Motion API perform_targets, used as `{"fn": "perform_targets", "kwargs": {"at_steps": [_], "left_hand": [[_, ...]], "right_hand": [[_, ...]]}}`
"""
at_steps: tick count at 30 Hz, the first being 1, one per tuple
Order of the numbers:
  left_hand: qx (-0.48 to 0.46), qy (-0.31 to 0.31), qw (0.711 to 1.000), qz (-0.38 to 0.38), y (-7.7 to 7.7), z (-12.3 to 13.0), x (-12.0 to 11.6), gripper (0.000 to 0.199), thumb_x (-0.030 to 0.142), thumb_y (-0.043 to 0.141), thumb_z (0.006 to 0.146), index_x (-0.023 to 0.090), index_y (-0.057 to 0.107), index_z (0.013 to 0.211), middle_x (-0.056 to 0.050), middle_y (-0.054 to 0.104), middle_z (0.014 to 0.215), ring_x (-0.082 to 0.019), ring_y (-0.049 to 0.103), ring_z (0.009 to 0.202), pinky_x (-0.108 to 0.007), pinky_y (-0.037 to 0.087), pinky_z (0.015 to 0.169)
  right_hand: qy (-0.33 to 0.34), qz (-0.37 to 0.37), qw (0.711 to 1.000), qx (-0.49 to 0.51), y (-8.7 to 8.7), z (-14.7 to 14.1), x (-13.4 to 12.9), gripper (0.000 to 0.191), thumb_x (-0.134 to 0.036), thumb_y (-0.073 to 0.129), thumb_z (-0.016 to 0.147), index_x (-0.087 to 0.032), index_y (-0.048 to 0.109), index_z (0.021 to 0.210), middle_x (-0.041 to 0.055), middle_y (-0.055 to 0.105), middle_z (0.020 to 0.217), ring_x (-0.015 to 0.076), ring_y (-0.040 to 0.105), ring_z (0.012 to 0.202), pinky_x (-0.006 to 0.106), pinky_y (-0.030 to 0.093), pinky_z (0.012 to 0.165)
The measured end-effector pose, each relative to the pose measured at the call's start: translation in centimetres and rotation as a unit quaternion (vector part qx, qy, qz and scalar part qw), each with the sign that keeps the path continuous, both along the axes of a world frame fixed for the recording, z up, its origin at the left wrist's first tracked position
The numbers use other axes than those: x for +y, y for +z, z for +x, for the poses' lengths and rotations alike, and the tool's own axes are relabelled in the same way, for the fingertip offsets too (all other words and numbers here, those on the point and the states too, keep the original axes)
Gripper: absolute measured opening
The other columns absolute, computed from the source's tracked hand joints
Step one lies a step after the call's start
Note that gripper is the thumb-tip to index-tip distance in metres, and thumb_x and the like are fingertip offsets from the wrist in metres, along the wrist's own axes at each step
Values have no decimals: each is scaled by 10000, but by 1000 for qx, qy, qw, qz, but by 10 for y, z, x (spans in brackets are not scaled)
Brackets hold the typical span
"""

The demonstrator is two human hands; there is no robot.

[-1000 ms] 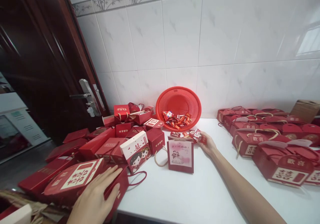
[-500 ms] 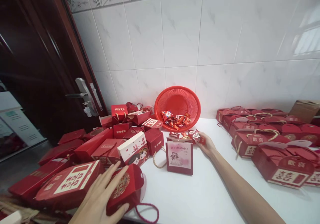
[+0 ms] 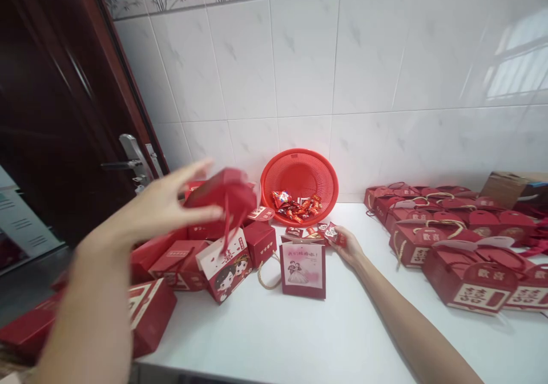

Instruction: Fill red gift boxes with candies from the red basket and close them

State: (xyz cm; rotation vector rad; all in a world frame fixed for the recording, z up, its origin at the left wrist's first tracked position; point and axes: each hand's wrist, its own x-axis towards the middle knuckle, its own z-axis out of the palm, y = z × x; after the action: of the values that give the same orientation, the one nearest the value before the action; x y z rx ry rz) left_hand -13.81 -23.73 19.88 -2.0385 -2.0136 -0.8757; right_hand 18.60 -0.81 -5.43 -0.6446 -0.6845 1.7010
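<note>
My left hand (image 3: 169, 204) is raised above the pile on the left. Its thumb and fingers grip a red gift box (image 3: 233, 193) with a dark red cord, blurred by motion. On the table, my right hand (image 3: 349, 247) pinches a small red candy packet (image 3: 331, 232) with white print. Just in front of that hand stands a gift box (image 3: 303, 270) with a pink wedding-couple picture. A few other small red packets (image 3: 314, 233) lie behind it. Left of it, a white-and-red box (image 3: 229, 267) with cartoon faces leans tilted.
A red plastic basket (image 3: 299, 161) holding wrapped candies (image 3: 299, 208) rests tilted against the tiled wall. Several red gift boxes (image 3: 468, 275) with handles stand in rows on the right, before a cardboard box (image 3: 503, 190). More boxes (image 3: 148, 315) crowd the left, near a dark door (image 3: 55, 87).
My left hand has lifted the red box off the front left of the table, up and away over the pile. My right hand stays in place with the packet.
</note>
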Motion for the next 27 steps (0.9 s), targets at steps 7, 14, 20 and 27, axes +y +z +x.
{"fn": "perform_targets", "kwargs": {"at_steps": [7, 14, 20, 27], "left_hand": [[2, -111, 992, 59, 7, 32, 80, 485, 405, 592, 865, 159, 644, 1280, -19, 625, 1389, -238, 557, 1286, -317, 371, 1140], [44, -285, 934, -210, -63, 76, 108, 267, 274, 546, 843, 184, 775, 948, -44, 788, 947, -207, 698, 872, -255, 495, 795], [-14, -326, 879, -349, -78, 99, 166, 356, 386, 684, 770, 187, 761, 1055, -51, 772, 988, -219, 687, 897, -242, 480, 741], [12, -266, 899, -347, -116, 118, 221, 380, 320, 696, 691, 143, 749, 1023, -58, 763, 870, -239, 683, 812, -278, 493, 707]], "right_hand": [[1, -18, 1000, 6, 6, -2, -5, 184, -117, 779, 650, -204, 643, 739, -10, 722, 746, 146, 679, 652, 206, 578, 501], [-1, -40, 999, 9, 5, 0, -3, 136, -114, 720, 704, -202, 659, 787, 3, 741, 768, 163, 700, 687, 210, 571, 506], [-3, -39, 999, 23, 7, -1, -2, 104, -117, 697, 720, -181, 663, 795, 7, 734, 717, 140, 669, 584, 192, 521, 447], [-26, -23, 999, 35, 11, 1, -1, 130, -121, 728, 694, -191, 657, 777, -19, 721, 708, 137, 668, 598, 203, 530, 468]]}}
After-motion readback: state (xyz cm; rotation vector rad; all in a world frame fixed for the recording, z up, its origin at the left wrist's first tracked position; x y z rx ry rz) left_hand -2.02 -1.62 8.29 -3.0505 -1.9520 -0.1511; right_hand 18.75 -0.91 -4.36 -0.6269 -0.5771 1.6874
